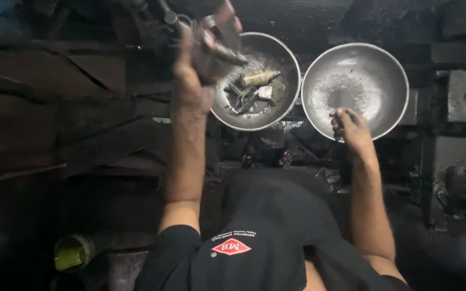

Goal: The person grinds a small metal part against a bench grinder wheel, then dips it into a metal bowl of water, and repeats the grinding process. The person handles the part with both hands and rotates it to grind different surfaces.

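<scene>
Above the left bowl (254, 81), the left hand (192, 81) grips a greasy metal part (219, 46).

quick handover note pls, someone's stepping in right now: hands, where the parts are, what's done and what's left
Left hand: raised over the left metal bowl, gripping a greasy metal part.
Right hand: at the near rim of the right metal bowl, fingers closed on something small and dark; what it is cannot be told.
Parts: several small parts lie in the left bowl, one a pale threaded-looking piece. The right bowl holds only a wet film.
Done: some parts are already in the left bowl.
Left: the held part is not yet set down.
</scene>
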